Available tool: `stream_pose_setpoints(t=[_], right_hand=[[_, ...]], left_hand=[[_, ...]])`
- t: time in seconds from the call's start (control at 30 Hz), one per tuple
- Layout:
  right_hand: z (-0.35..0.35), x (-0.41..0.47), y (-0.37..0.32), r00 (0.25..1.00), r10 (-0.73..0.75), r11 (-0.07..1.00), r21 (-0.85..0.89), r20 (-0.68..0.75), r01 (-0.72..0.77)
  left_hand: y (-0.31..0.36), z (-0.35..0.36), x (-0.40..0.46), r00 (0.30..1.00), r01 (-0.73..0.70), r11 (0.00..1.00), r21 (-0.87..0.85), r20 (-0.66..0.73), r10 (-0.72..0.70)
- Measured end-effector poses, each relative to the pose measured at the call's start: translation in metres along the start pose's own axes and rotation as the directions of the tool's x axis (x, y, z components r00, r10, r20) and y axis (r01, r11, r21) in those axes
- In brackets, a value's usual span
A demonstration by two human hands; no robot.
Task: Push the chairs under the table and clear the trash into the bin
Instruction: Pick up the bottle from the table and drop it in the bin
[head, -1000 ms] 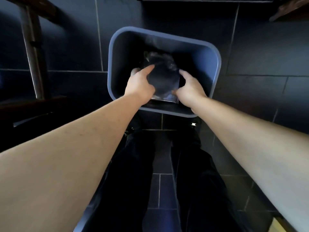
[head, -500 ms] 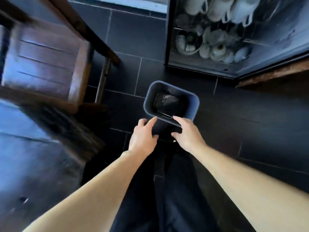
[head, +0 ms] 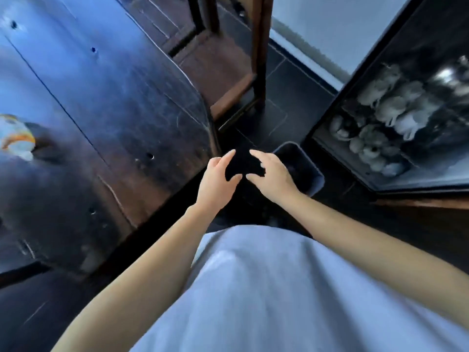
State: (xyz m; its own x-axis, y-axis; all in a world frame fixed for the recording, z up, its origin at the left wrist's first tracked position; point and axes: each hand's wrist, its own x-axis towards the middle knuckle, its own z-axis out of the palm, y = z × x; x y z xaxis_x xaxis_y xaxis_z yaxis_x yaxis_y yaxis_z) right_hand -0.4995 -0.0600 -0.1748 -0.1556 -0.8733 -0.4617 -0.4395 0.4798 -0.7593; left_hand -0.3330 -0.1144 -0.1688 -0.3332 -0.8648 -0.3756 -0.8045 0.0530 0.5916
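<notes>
My left hand (head: 217,177) and my right hand (head: 272,174) hover side by side in front of me, fingers spread, holding nothing. Just right of my right hand a grey-blue bin (head: 313,175) stands on the dark tiled floor; something dark lies inside it, blurred. A dark wooden table (head: 101,118) fills the left side. A wooden chair (head: 228,69) stands at the table's far end, its seat partly under the tabletop. A crumpled white, orange and blue piece of trash (head: 16,137) lies on the table at the far left edge.
A glass-fronted cabinet (head: 396,118) holding several white cups stands on the right, close behind the bin. A pale wall (head: 337,29) runs along the top right. My light shirt (head: 279,288) fills the bottom of the view.
My hands let go of the dark wrapper into the bin and drew back, now empty. My view rose and swung left, from the bin to the table and chair.
</notes>
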Motion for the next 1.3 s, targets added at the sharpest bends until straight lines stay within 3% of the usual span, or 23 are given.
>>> stream_pose_setpoints(t=[0.23, 0.4, 0.6, 0.87, 1.17, 1.3], right_hand=[[0.055, -0.005, -0.036, 0.957, -0.148, 0.964, -0.18, 0.249, 0.196], [0.097, 0.026, -0.093, 0.897, -0.221, 0.881, -0.317, 0.382, 0.352], [0.175, 0.075, -0.204, 0.867, -0.346, 0.806, -0.359, 0.359, 0.47], [0.292, 0.116, -0.309, 0.847, -0.38, 0.816, -0.296, 0.372, 0.497], [0.37, 0.173, -0.392, 0.783, -0.381, 0.783, -0.279, 0.492, 0.556], [0.402, 0.215, -0.428, 0.788, -0.359, 0.792, -0.284, 0.5, 0.541]], left_hand=[[-0.084, -0.066, -0.067, 0.965, 0.129, 0.989, -0.072, -0.221, -0.142], [-0.153, -0.113, -0.103, 0.919, 0.219, 0.962, -0.162, -0.298, -0.259], [-0.247, -0.194, -0.116, 0.883, 0.212, 0.94, -0.266, -0.36, -0.301], [-0.361, -0.311, -0.105, 0.798, 0.245, 0.875, -0.416, -0.426, -0.426], [-0.425, -0.381, -0.073, 0.637, 0.253, 0.711, -0.656, -0.44, -0.633], [-0.451, -0.406, -0.05, 0.617, 0.265, 0.663, -0.7, -0.406, -0.675]])
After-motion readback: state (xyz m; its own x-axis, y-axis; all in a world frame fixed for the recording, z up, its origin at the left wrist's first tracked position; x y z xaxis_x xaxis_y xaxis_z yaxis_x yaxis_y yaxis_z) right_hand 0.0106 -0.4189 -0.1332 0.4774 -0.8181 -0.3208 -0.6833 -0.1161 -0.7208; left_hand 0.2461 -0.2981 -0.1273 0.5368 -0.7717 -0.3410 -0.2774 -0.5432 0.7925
